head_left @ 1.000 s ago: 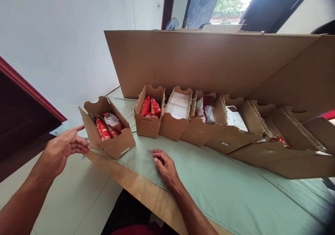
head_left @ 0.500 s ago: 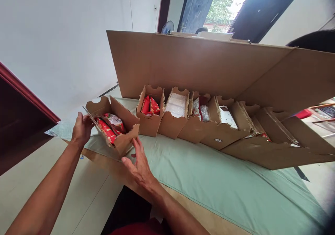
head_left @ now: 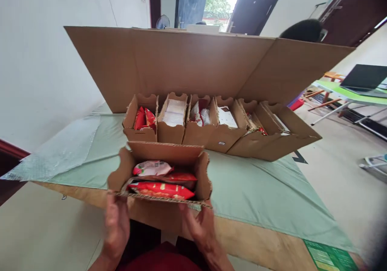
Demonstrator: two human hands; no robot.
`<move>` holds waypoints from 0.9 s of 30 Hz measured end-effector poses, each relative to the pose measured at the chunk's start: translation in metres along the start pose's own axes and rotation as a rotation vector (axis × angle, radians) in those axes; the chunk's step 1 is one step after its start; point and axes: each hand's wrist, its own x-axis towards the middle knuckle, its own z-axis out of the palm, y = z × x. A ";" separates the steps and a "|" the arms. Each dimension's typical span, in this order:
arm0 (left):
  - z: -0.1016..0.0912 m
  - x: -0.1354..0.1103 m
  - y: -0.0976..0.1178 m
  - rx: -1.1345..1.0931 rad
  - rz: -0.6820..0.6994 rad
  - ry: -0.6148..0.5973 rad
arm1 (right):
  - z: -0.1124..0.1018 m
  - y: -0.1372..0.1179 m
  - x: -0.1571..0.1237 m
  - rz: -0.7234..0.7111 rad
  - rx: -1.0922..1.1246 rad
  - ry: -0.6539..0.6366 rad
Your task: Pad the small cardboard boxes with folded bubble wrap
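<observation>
Right in front of me is an open cardboard box (head_left: 167,152), turned with its long side toward me, at the near edge of the table. Inside lie red snack packets (head_left: 163,190) and a pink-and-white packet (head_left: 152,168). My left hand (head_left: 116,224) grips the box's near left corner, and my right hand (head_left: 199,226) its near right corner. The fingertips of both hands are partly hidden by the box. Behind it stands a row of similar boxes; the leftmost box (head_left: 140,135) holds red packets, and the box beside it (head_left: 171,133) holds bubble-wrapped items.
A tall cardboard panel (head_left: 187,61) stands behind the row. Bubble wrap (head_left: 66,146) lies on the green cloth (head_left: 242,190) at the left. Beyond the table on the right, a laptop (head_left: 365,77) rests on a light green table (head_left: 341,89).
The box has moved from the left end of the row to in front of me and turned sideways. Both hands are now at its near corners. My view has swung right.
</observation>
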 end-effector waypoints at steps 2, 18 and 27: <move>0.032 0.001 -0.017 -0.012 0.022 -0.178 | -0.031 0.012 0.005 -0.005 -0.075 0.168; 0.063 0.109 -0.037 0.400 0.179 0.001 | -0.139 0.100 -0.010 0.357 -0.253 0.378; 0.091 0.115 -0.044 0.435 0.189 0.014 | -0.146 0.100 -0.006 0.303 -0.250 0.353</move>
